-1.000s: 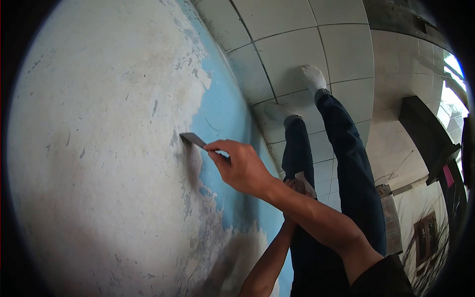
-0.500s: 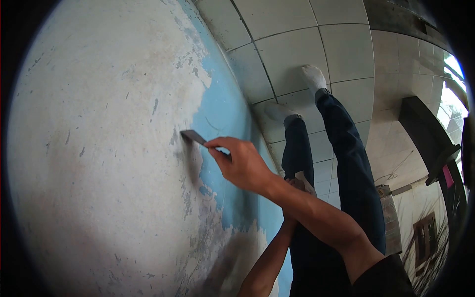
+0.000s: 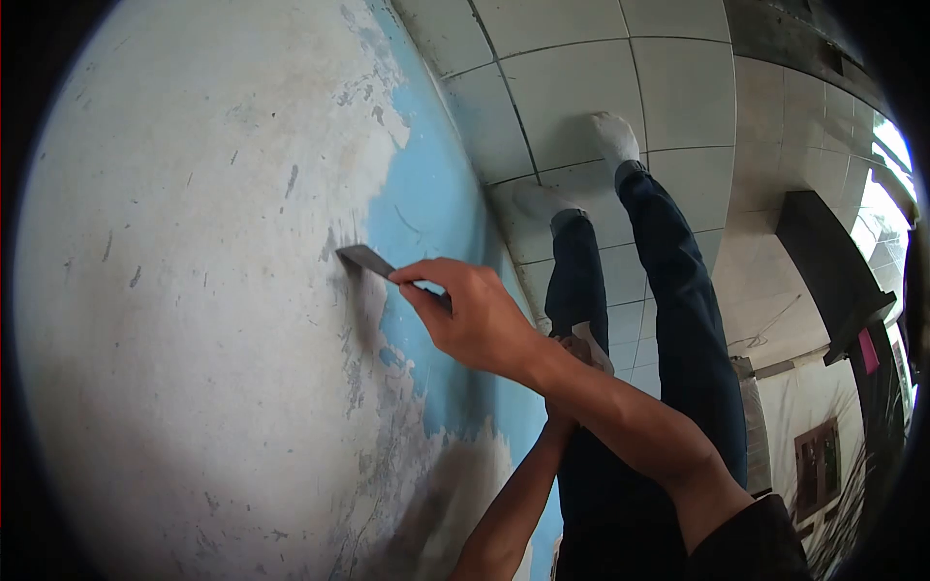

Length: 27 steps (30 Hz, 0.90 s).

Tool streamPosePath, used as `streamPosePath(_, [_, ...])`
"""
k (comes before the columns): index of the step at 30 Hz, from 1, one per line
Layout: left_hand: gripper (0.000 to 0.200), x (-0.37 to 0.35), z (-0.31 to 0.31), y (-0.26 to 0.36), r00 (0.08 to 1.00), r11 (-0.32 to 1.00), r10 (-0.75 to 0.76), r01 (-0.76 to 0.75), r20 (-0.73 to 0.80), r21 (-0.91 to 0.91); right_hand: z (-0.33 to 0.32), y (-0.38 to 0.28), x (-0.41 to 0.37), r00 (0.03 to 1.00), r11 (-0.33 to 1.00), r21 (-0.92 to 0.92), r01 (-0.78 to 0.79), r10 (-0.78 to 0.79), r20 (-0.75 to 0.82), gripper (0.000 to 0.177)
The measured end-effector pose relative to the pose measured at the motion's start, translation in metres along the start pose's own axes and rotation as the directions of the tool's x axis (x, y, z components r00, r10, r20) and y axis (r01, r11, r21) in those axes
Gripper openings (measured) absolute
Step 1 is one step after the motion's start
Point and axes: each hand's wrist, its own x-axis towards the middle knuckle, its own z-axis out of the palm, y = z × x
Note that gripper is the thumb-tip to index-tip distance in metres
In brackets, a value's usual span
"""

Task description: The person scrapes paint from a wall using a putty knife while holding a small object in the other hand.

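My right hand (image 3: 470, 315) grips a flat metal scraper (image 3: 366, 261) by its handle, fingers wrapped round it. The blade's edge is against the wall (image 3: 194, 310), near the border between the pale bare patch and the remaining light blue paint (image 3: 417, 213). Behind my right forearm, my left hand (image 3: 572, 351) is closed around a whitish, paper-like piece (image 3: 593, 349). Much of that hand is hidden by the forearm crossing in front of it.
Pale square floor tiles (image 3: 572, 92) meet the wall along a slanting edge. My feet in white socks (image 3: 617, 140) stand on them, in dark jeans (image 3: 678, 281). To the right are a dark curved frame (image 3: 838, 261) and a brown panel (image 3: 817, 468).
The view has shifted slightly. My right hand and the scraper have moved a little along the wall, with the blade still against it. My left hand keeps its hold.
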Motion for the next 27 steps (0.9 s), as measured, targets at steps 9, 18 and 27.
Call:
streamPosePath(9, [0.053,0.007,-0.010,0.012,0.999,0.999,-0.040,0.040,0.002,0.001,0.008,0.007,0.008,0.992,0.996,-0.014,0.088,-0.089,-0.087,0.019])
streamPosePath(18, [0.049,-0.008,0.011,-0.014,0.999,0.999,-0.040,0.041,0.036,-0.013,0.000,0.011,0.012,1.000,1.000,0.015,-0.010,0.011,-0.027,0.020])
streamPosePath(27, [0.057,-0.012,0.012,-0.019,0.994,1.000,-0.006,0.008,0.110,-0.017,0.003,0.016,0.021,0.997,1.000,-0.003,0.004,-0.004,-0.074,0.018])
